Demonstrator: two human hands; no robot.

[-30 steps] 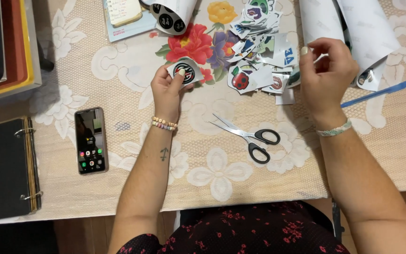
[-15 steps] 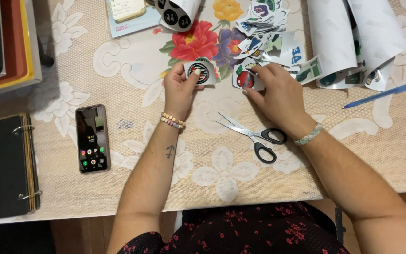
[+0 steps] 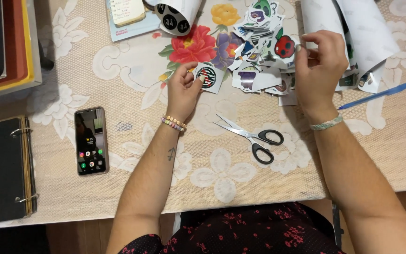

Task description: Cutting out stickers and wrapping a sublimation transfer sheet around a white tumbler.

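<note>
Overhead, floral lace tablecloth (image 3: 212,178), left hand (image 3: 184,91) pinching round sticker (image 3: 207,76), right hand (image 3: 318,66) pinching ladybug cutout (image 3: 285,47).

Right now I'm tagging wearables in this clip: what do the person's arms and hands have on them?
Both forearms are bare, with no sleeves. The left hand has pastel and gold beaded bracelets at the wrist, and a small dark tattoo marks that forearm. The right hand has a pale green woven bracelet at the wrist.
</note>
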